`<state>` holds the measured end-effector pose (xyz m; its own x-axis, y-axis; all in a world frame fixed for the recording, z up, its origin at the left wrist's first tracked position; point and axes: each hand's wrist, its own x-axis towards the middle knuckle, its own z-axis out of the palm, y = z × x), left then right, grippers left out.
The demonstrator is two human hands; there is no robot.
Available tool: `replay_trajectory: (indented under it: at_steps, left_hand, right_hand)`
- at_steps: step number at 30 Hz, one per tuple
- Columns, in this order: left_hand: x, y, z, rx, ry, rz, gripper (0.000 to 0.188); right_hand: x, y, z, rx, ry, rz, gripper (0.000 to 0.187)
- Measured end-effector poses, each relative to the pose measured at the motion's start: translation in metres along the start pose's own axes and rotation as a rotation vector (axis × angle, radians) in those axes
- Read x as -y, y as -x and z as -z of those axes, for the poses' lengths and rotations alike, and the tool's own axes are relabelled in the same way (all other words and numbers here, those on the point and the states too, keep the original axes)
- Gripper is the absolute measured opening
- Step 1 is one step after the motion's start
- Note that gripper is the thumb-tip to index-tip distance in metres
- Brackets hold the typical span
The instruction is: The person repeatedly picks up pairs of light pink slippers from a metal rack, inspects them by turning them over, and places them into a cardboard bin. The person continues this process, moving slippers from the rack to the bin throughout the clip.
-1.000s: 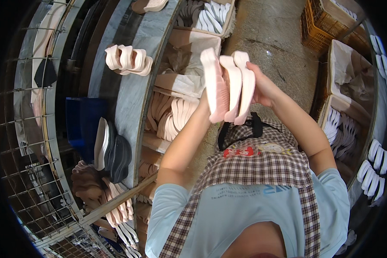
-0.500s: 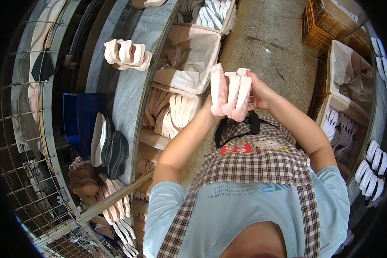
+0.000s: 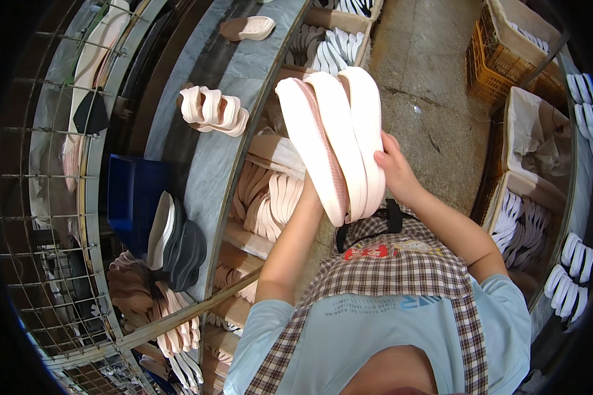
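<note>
Several cream-white shoe soles [image 3: 339, 148], one with a pinkish ribbed inner face, are held together in a fan in front of my apron. My right hand [image 3: 398, 170] grips the stack from the right, its thumb on the outer sole and its other fingers behind. Behind the stack's left side, my left hand supports it; only the wrist [image 3: 311, 197] shows and the fingers are hidden. The soles stand on edge, tilted, their long sides toward me.
On the grey bench [image 3: 207, 158] at left lie a row of cream soles [image 3: 214, 110], a single sole [image 3: 249, 28] and dark soles [image 3: 186, 257] near a blue bin [image 3: 135, 204]. Lined crates of soles [image 3: 270, 204] stand below. At right are more crates [image 3: 527, 155] and white soles [image 3: 565, 289].
The soles have come up closer to my head and turned, so their long sides now show. Both hands have moved with them. The surroundings have shifted slightly down and right in view.
</note>
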<state>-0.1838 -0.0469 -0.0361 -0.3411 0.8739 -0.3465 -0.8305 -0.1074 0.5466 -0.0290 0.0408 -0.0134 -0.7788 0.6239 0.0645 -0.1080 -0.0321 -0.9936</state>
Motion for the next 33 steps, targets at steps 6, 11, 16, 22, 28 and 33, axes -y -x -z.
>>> replay_trajectory:
  at_steps: [6, 11, 16, 22, 28, 33]
  left_hand:
    - [-0.016, 0.014, -0.021, -0.044, -0.170, -0.078, 0.040]
    - [-0.020, 0.024, -0.042, -0.035, -0.145, -0.123, 0.041]
    - [-0.027, 0.029, -0.052, -0.023, -0.182, -0.130, 0.043]
    - [-0.033, 0.032, -0.053, -0.001, -0.210, -0.157, 0.046]
    - [-0.037, 0.035, -0.057, 0.035, -0.254, -0.182, 0.051]
    - [-0.046, 0.054, -0.082, 0.108, -0.460, -0.288, 0.056]
  right_hand:
    - [0.018, 0.004, 0.002, 0.055, 0.054, 0.084, 0.072]
    - [0.019, 0.005, 0.007, 0.107, 0.051, 0.110, 0.071]
    - [0.017, 0.007, 0.011, 0.162, 0.048, 0.131, 0.069]
    - [0.018, 0.009, 0.014, 0.167, -0.027, 0.147, 0.068]
    - [0.016, 0.011, 0.017, 0.170, -0.054, 0.150, 0.065]
    - [0.013, 0.001, 0.026, 0.119, 0.299, 0.373, 0.058]
